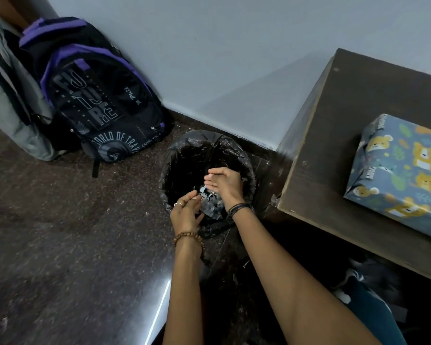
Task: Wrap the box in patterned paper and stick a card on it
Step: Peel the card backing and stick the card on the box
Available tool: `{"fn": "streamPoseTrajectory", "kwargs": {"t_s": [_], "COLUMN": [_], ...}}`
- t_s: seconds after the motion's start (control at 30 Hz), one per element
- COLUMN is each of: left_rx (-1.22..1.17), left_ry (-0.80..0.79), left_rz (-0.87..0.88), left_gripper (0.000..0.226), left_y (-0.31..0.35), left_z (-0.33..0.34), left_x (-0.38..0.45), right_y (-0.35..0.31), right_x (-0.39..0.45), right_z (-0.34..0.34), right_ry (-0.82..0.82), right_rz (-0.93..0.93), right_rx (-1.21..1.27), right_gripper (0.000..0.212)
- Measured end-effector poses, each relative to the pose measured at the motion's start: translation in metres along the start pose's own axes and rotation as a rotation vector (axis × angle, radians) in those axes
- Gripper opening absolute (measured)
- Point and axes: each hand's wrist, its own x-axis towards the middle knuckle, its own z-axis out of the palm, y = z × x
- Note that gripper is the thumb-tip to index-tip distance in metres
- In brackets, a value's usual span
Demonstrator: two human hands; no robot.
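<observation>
We see both hands over the mouth of a bin lined with a black plastic bag (207, 150). Our left hand (186, 211) has its fingers loosely curled and pinches nothing we can make out; whether its grip holds a scrap we cannot tell. Our right hand (224, 184) is held flat, fingers straight and together, its grip empty. Between and below them lie crumpled paper scraps (210, 204), grey and blue, inside the bin. The bag's rim is wrinkled and glossy, and the hands sit within it with room on the far side.

Just right of the bin stands the dark wooden counter (334, 150), its corner chipped. On it rests the wrapped box (398, 175), covered in blue paper printed with yellow bears, well apart from the hands. The floor (72, 232) is dark speckled stone. A black and purple backpack (95, 103) leans on the pale wall (209, 46), beside a grey bag (13, 100).
</observation>
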Motion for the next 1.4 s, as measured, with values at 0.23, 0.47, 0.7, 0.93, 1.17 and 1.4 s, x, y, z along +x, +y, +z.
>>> {"fn": "streamPoseTrajectory", "kwargs": {"t_s": [0.23,0.47,0.7,0.93,1.17,1.4], "left_rx": [-0.186,-0.168,0.202,0.693,0.569,0.511], "left_ry": [0.029,-0.208,-0.603,-0.433,-0.331,-0.286], "left_rz": [0.254,0.578,0.757,1.012,0.75,0.821], "left_gripper": [0.015,0.017,0.024,0.044,0.059,0.049], "left_y": [0.034,0.068,0.037,0.004,-0.01,-0.002], "left_z": [0.01,0.032,0.09,0.12,0.133,0.181], "left_x": [-0.045,-0.139,-0.233,-0.245,-0.214,-0.189], "right_y": [-0.055,-0.108,-0.122,-0.08,-0.052,-0.073], "right_x": [-0.075,-0.18,-0.261,-0.289,-0.271,-0.202], "right_z": [0.007,-0.055,-0.175,-0.295,-0.345,-0.368], "right_ry": [-0.156,-0.172,0.203,0.839,0.831,0.889], "right_rz": [-0.075,-0.419,-0.729,-0.718,-0.499,-0.543], "right_rx": [0.222,0.36,0.187,-0.278,-0.062,-0.015], "right_gripper": [0.022,0.019,0.02,0.022,0.054,0.074]}}
